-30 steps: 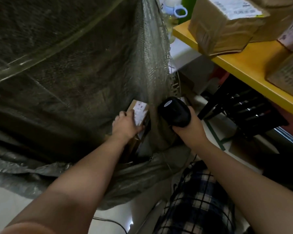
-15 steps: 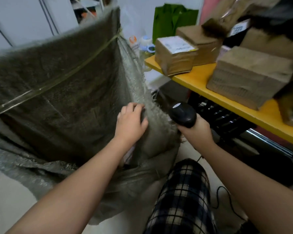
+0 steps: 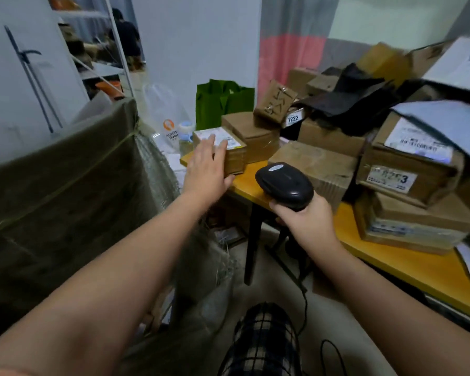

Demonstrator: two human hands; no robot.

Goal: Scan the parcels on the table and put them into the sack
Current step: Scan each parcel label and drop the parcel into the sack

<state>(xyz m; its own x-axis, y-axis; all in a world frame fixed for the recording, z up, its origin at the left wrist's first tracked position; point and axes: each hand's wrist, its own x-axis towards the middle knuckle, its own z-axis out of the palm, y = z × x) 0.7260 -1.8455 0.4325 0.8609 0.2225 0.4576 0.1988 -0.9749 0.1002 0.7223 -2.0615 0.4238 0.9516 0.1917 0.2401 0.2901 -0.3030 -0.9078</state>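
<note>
Yellow table [image 3: 418,271] on black legs fills the right side, against a pale wall, heaped with brown cardboard parcels [image 3: 318,165] and some black pouches [image 3: 347,101]. At its near left corner sits one small box [image 3: 235,157] with a white label on top, apart from the heap's nearest big carton. Left of the table stands the sack [image 3: 65,191], dark green woven stuff with its mouth held wide open and upright. Behind the corner are a green bag [image 3: 223,104] and a clear plastic bag [image 3: 166,112].

The left arm stretches forward, nearly straight, across the sack's edge. The left hand [image 3: 206,169] is flat, back up, fingers straight and a little apart over the small box's labelled top and near side, thumb splayed to the right along the table edge. Whether it presses on the box cannot be told.

The right arm is bent, wrist raised before the table. The right hand [image 3: 307,225] grips the handle of a black scanner [image 3: 285,183], fingers wrapped tight round it, the head pointing up and left toward the small box. A black cable [image 3: 306,299] drops from it past a checked trouser leg [image 3: 263,340].
</note>
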